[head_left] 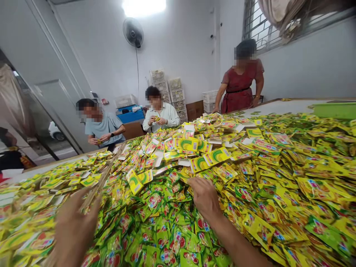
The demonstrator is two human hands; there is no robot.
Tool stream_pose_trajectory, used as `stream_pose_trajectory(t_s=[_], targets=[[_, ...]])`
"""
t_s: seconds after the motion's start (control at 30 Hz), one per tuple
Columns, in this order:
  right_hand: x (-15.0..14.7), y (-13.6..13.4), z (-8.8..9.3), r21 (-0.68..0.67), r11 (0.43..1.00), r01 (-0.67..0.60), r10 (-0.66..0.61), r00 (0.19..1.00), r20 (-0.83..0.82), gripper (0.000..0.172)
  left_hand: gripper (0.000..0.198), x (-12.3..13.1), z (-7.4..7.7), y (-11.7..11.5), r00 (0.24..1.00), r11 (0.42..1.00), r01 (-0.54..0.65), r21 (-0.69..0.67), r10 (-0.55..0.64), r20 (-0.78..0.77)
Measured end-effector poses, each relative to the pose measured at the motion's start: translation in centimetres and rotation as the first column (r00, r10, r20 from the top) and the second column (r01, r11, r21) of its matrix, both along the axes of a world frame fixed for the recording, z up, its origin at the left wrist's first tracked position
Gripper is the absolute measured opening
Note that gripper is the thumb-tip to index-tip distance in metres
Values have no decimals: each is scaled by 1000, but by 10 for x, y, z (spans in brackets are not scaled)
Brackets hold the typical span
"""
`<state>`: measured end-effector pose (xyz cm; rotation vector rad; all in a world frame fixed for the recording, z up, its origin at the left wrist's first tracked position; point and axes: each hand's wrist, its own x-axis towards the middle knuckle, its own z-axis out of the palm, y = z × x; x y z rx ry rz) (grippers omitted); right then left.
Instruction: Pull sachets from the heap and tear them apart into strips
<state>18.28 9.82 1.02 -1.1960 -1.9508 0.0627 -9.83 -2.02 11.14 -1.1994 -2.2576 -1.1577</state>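
My left hand [73, 226], smeared by motion, is over the left part of the pile with thumb and fingers apart and nothing seen between them. My right hand [205, 196] reaches into the middle of the pile, back of the hand up and fingers curled together. Its fingertips are hidden, so what they hold cannot be made out. Below and between my hands lie small green sachets [155, 200] with red fruit pictures. Just beyond my right hand are flat yellow cartons [197, 163], some with white flaps raised. Yellow sachets [261, 226] spread to the right.
A wooden strip [107, 172] divides the heap from flat yellow boxes [55, 181] at left. A green tray [333, 109] stands at the far right. Three people are around the table; the two seated ones [104, 126] [161, 115] hold small yellow items. White crates [178, 95] are stacked behind.
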Motion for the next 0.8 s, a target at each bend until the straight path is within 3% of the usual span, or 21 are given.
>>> stream_pose_trajectory(t_s=[0.13, 0.2, 0.3, 0.43, 0.57, 0.63, 0.7, 0.73, 0.77, 0.8], targets=[[-5, -6, 5, -110, 991, -77, 40, 952, -305, 28, 35, 65, -54, 37, 921, 914, 375, -156, -349, 174], [-7, -8, 7, -222, 969, -106, 19, 933, -359, 29, 31, 86, -71, 52, 893, 874, 440, -208, -402, 201], [-6, -6, 7, -310, 945, -102, -36, 911, -410, 29, 23, 99, -84, 67, 885, 857, 455, -242, -405, 228], [-1, 2, 5, -389, 883, -263, -41, 782, -622, 29, 22, 105, -86, 71, 851, 855, 477, -204, -391, 351], [-5, 3, 3, -382, 788, -483, 56, 674, -737, 33, 40, 113, -87, 64, 695, 818, 568, -91, -417, 585], [-10, -1, 3, -378, 744, -551, 103, 653, -750, 30, 43, 113, -85, 57, 482, 802, 592, 79, -430, 763], [-14, -6, 5, -394, 745, -539, 143, 705, -694, 28, 40, 107, -77, 47, 220, 824, 491, 282, -430, 876], [-16, -8, 6, -402, 758, -514, 161, 744, -648, 27, 38, 102, -70, 41, 151, 839, 420, 345, -440, 885], [-17, -11, 7, -405, 770, -494, 180, 776, -605, 27, 39, 97, -63, 35, 163, 853, 369, 369, -450, 878], [-18, -12, 8, -404, 775, -485, 204, 798, -567, 26, 41, 92, -55, 29, 256, 865, 358, 350, -452, 855]])
